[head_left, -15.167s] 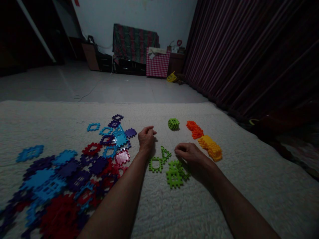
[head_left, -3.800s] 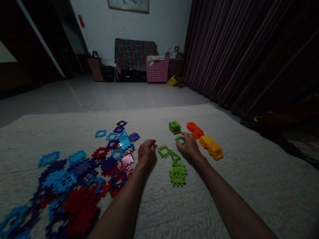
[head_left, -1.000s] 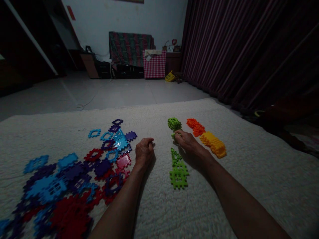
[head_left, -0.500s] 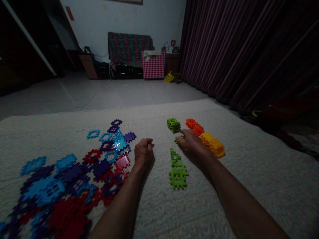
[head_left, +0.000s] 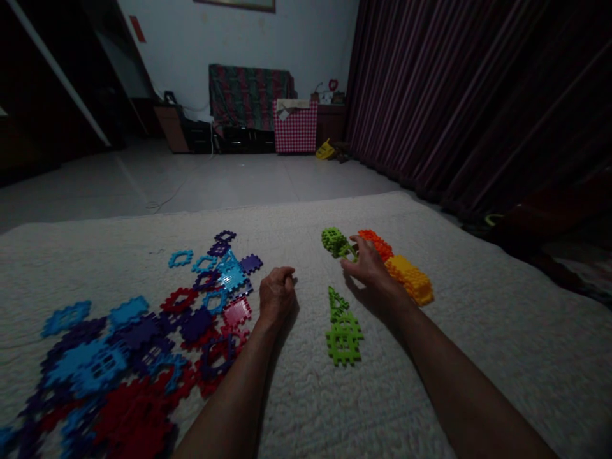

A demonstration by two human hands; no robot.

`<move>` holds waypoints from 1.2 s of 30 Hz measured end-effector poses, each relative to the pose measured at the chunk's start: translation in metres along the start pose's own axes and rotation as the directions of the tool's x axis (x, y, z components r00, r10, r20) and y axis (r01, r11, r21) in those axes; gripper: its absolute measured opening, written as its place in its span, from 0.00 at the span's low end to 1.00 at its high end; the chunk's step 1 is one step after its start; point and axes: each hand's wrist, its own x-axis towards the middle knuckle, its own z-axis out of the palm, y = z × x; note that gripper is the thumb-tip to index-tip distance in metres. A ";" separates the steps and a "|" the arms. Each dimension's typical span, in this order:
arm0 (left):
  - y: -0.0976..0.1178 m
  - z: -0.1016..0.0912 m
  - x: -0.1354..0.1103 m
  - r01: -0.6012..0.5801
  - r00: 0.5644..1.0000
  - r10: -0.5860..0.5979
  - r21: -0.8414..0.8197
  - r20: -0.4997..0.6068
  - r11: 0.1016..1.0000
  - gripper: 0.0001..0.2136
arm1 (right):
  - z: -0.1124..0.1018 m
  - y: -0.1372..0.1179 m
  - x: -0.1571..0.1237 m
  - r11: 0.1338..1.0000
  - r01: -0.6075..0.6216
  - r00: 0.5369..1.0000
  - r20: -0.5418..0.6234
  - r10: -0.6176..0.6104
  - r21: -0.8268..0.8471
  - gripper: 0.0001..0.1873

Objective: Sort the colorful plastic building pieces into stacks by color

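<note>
My right hand [head_left: 370,266] grips a green interlocking tile [head_left: 351,252] between thumb and fingers, at the near end of a row of green tiles [head_left: 333,238] standing together. Closer to me lie loose green pieces: a triangular one [head_left: 337,303] and square ones [head_left: 343,344], partly overlapping. My left hand [head_left: 277,293] rests on the pale quilted cover [head_left: 306,395], its fingers curled closed and nothing showing in them. It lies between the green pieces and the mixed heap on the left.
Beyond my right hand are stacked orange tiles [head_left: 376,243] and yellow tiles [head_left: 410,279]. Purple, light blue, red and pink tiles lie in a loose heap [head_left: 143,344] on the left. Farther off are the tiled floor [head_left: 248,178], covered furniture and a dark curtain [head_left: 430,83].
My right hand has lifted the green tile and carried it slightly away from me, up to the standing green row. My left hand stays in place.
</note>
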 end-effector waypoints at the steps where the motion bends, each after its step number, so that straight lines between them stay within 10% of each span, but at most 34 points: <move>1: 0.000 0.000 0.000 0.000 1.000 0.000 -0.002 0.000 1.000 0.16 | 0.003 0.001 0.008 0.999 -0.041 0.999 0.012 0.041 0.015 0.30; 10: 0.005 -0.002 -0.001 0.034 0.999 -0.034 -0.023 0.003 0.999 0.16 | 0.028 -0.019 0.010 0.973 -0.210 0.955 -0.192 0.225 0.097 0.29; 36: 0.002 0.001 -0.001 0.028 0.999 -0.028 -0.047 -0.018 0.998 0.16 | 0.025 -0.025 -0.001 0.966 -0.254 0.953 -0.158 0.259 0.050 0.29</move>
